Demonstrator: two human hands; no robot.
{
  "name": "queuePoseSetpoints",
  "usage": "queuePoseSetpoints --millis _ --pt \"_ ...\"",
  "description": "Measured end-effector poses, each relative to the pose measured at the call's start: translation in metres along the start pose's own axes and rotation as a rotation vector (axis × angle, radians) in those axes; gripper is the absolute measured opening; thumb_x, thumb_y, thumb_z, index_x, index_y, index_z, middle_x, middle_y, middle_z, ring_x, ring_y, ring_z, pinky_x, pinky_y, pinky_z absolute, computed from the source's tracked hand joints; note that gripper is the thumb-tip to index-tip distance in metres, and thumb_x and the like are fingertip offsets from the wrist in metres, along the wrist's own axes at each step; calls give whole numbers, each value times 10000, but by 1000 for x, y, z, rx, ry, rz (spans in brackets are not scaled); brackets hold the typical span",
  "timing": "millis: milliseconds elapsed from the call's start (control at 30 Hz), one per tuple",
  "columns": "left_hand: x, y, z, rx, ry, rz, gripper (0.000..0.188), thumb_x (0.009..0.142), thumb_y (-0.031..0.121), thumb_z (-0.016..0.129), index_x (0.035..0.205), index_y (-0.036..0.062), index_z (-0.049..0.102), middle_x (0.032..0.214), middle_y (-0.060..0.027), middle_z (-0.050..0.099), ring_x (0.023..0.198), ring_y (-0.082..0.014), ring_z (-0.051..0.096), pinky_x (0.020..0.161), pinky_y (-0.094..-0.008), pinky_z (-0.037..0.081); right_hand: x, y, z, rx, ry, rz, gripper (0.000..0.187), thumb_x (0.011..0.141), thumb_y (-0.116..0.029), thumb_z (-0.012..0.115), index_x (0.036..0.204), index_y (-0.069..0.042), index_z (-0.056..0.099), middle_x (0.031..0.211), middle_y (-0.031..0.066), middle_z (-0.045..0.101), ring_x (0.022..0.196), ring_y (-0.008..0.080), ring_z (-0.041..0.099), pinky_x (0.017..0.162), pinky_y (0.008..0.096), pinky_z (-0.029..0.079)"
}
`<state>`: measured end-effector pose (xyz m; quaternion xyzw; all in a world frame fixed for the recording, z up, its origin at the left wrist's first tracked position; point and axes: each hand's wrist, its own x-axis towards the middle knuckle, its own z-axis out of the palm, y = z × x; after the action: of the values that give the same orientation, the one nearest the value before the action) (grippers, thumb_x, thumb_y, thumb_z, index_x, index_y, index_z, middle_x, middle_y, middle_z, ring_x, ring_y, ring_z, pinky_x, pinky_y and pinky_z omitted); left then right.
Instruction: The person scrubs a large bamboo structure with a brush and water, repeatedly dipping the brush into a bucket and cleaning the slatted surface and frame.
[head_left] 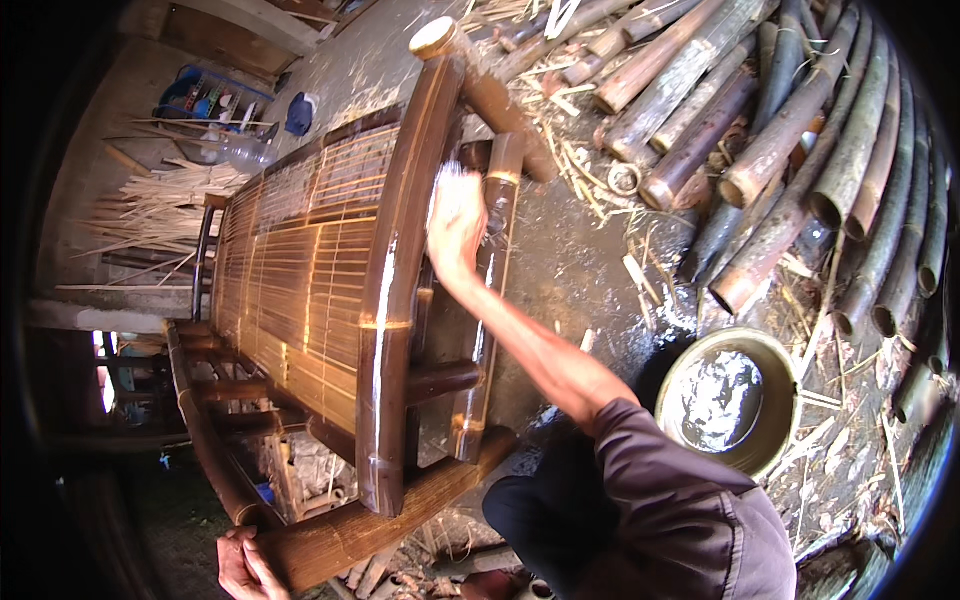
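Observation:
A brown bamboo bench with a slatted panel stands in front of me, its surface wet and shiny. My right hand is closed at the far part of its thick side pole. Something whitish shows at the fingers there, too blurred to name. Down at the lower left, my left hand wraps its fingers round the end of the bench's thick near pole.
A bucket of water stands on the wet floor to my right. Many cut bamboo poles lie piled at the far right. Split strips and a blue basket are at the far left. Shavings litter the ground.

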<state>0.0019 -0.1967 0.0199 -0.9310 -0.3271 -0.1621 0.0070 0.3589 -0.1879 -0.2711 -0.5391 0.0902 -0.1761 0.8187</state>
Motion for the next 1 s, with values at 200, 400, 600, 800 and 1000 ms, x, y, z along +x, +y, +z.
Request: queuePoseSetpoints --millis 200,400,600,800,1000 --pt "2 -5 2 -17 28 -14 316 928 274 542 933 -20 659 818 -149 654 749 -251 613 694 -369 480 -21 61 -26 -306 -254 -491 132 835 -84 618 918 -12 546 832 167 521 784 357 512 724 457 427" --pt "-1 -9 -5 174 0 77 345 939 279 487 935 -12 672 886 -147 670 835 -271 636 791 -367 486 -12 -6 -19 370 12 20 63 898 1 485 951 -21 459 869 112 515 783 180 523 707 374 450" --pt "6 4 6 145 0 47 353 955 280 480 924 -18 667 833 -134 662 788 -254 626 758 -359 483 4 41 -1 -208 105 -540 141 855 -117 621 929 -17 554 926 162 507 876 350 484 805 443 387" --pt "-2 -2 5 39 9 -21 321 948 281 517 907 -7 652 814 -123 653 752 -220 601 718 -356 468 18 8 -15 -104 26 -499 89 848 -78 604 908 -30 560 895 164 498 855 334 485 772 422 393" --pt "-1 -8 1 100 -36 -39 332 944 277 528 957 -35 641 863 -142 665 780 -232 603 731 -354 474 -2 67 -62 -478 -391 -560 85 820 -91 617 884 -45 585 875 125 530 861 326 507 776 436 399"
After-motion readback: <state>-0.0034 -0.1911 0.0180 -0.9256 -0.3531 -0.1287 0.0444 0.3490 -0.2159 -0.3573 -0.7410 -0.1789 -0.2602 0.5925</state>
